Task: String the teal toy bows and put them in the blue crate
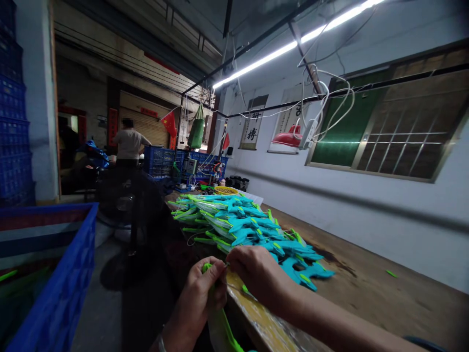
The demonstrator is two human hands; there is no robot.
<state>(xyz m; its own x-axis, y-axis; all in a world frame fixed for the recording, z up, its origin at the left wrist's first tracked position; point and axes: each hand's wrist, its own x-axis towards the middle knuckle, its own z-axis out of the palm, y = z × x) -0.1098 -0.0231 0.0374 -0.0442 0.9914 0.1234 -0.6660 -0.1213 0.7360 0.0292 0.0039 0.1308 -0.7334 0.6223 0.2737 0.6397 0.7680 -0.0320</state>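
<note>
My left hand (201, 296) is closed around a lime-green strip with a pale, see-through sheet (219, 325) that hangs below it. Close beside it, at the edge of the table, my right hand (258, 271) is closed in a pinch, its fingertips meeting my left thumb. A thin string seems to run between the fingertips; its end is hidden. Just beyond my hands lies a pile of turquoise pieces (252, 227) with lime-green plastic parts and pale strings, stacked in overlapping rows. What kind of article they are, I cannot tell.
A blue crate (78, 266) stands at the left, and a dark fan (126, 205) behind it. The wooden table (370, 303) reaches along the wall, with a loose green piece (391, 274) on it. Farther back are a yellow basin (224, 189) and a person (129, 144).
</note>
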